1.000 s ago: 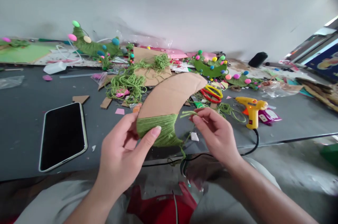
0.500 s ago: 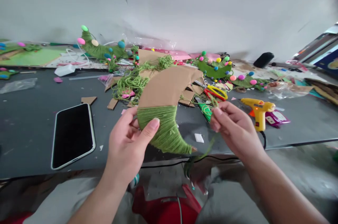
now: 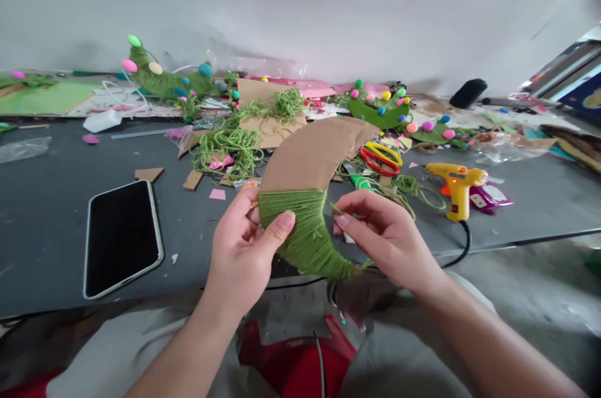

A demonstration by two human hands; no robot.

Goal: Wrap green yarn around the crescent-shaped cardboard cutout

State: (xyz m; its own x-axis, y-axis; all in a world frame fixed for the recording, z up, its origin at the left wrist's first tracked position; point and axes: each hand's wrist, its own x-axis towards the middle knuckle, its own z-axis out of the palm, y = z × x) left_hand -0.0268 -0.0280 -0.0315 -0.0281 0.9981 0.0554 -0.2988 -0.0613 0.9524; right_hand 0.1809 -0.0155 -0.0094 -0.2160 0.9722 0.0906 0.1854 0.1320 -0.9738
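Observation:
A cardboard crescent (image 3: 312, 157) is held up over the table's front edge, its lower half wound with green yarn (image 3: 305, 229) and its upper half bare brown. My left hand (image 3: 251, 241) grips it at the left edge, thumb across the yarn and fingers behind. Close to the crescent's inner curve, my right hand (image 3: 382, 232) pinches a strand of green yarn between thumb and fingers. Some loose yarn (image 3: 416, 188) lies on the table just beyond the right hand.
A phone (image 3: 123, 238) lies at the left. On the right stand a yellow glue gun (image 3: 457, 188) and a purple packet (image 3: 491, 198). Behind the crescent are scissors (image 3: 382, 157), a tangled yarn heap (image 3: 228, 147) and cardboard scraps (image 3: 192, 180). Finished green crescents with pompoms (image 3: 169, 82) line the wall.
My right hand has come left and slightly down with the strand, up to the crescent's inner edge. The crescent and my left hand have shifted a little right in view.

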